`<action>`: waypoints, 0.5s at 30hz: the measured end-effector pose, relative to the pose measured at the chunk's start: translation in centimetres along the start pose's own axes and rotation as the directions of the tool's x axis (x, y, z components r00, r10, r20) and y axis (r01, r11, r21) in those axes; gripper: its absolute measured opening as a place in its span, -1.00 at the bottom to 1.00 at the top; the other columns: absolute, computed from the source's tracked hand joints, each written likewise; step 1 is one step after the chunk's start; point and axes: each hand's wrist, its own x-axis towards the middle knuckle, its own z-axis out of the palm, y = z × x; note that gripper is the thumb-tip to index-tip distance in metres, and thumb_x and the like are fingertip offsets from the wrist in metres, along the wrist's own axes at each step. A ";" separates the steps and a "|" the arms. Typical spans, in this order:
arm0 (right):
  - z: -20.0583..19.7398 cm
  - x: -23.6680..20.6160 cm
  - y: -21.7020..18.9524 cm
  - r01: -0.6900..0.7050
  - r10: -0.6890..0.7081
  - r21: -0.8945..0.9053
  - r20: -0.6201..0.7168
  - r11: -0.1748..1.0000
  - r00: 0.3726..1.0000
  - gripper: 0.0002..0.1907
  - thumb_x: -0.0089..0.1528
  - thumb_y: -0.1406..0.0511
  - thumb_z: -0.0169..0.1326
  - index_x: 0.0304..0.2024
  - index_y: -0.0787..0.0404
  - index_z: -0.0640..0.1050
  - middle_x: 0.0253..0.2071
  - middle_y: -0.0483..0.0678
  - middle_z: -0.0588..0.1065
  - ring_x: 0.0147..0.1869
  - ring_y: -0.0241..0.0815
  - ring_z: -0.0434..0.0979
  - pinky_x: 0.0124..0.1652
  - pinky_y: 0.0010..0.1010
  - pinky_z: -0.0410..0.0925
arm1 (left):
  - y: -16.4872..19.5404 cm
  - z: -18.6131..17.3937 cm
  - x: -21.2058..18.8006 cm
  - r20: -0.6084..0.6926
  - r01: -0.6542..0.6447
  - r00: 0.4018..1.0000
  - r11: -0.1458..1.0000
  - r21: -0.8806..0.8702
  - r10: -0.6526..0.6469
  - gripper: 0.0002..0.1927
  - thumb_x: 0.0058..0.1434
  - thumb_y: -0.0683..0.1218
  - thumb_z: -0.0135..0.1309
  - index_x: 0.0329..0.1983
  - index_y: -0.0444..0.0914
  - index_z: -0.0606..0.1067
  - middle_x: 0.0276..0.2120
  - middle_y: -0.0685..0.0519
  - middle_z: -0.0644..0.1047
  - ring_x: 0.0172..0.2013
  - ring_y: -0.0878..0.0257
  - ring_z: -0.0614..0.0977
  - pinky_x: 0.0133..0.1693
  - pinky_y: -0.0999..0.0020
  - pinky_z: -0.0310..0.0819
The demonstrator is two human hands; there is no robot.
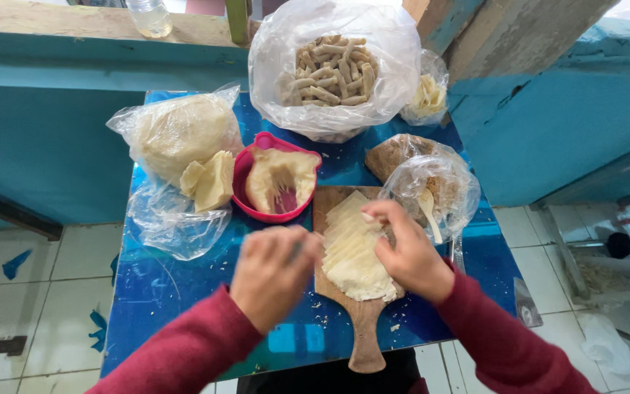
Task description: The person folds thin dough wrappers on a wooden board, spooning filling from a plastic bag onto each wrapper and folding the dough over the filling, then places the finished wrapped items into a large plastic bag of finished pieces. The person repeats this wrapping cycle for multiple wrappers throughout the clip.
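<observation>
Dough is the matter here, and the wooden cutting board serves as the landmark for everything else. Far left of the board lies a crumpled empty plastic bag, and beyond that bag a clear bag holding a big pale lump of dough with a few cut chunks at its mouth. Just left of the board's far end stands a pink bowl with a hollowed piece of dough inside.

The left hand hovers at the board's left edge, fingers curled into a loose fist; it is blurred, and a thin dark thing seems to pass through it, perhaps a knife, though that cannot be told for sure. On the board itself lies the stack of thin dough sheets, fanned so that its long axis runs along the board, from the handle end near the person toward the far end. The right hand rests on the stack's right side, fingers spread and pressing the sheets flat, thumb toward the far end; it pins them down and closes around nothing. So the sheets lie between the two hands, nearer to and touching the right one.

Beyond the board sits a large open bag of rolled dough sticks. Right of the board stands a bag of brown filling with a pale spoon in it
</observation>
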 end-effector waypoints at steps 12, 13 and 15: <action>1.4 -6.4 5.1 0.075 -0.036 0.493 -0.087 0.867 0.996 -0.43 0.43 0.24 -0.05 0.35 0.18 -0.01 0.53 0.29 -0.04 0.68 0.14 -0.20 0.52 0.04 -0.17 | 3.3 3.2 0.1 0.326 0.354 0.913 0.874 -0.333 -0.246 0.14 -0.08 0.26 0.37 0.47 -0.16 0.06 0.42 -0.20 0.07 0.37 -0.10 0.13 0.23 -0.15 -0.08; 1.4 -6.4 5.1 0.075 -0.033 0.502 -0.092 0.861 0.995 -0.44 0.43 0.26 -0.04 0.34 0.18 -0.01 0.53 0.28 -0.04 0.68 0.14 -0.19 0.53 0.04 -0.17 | 3.3 3.2 0.2 0.358 0.385 0.896 0.862 -0.329 -0.264 0.15 -0.09 0.25 0.38 0.47 -0.16 0.04 0.43 -0.19 0.05 0.38 -0.10 0.12 0.23 -0.16 -0.09; 1.4 -6.4 5.0 0.073 -0.026 0.517 -0.097 0.853 0.995 -0.45 0.43 0.29 -0.03 0.33 0.17 0.00 0.53 0.28 -0.03 0.68 0.15 -0.16 0.53 0.05 -0.17 | 3.1 3.1 0.5 0.418 0.445 0.858 0.837 -0.319 -0.297 0.18 -0.11 0.25 0.40 0.47 -0.15 0.02 0.44 -0.18 0.03 0.39 -0.09 0.09 0.22 -0.18 -0.11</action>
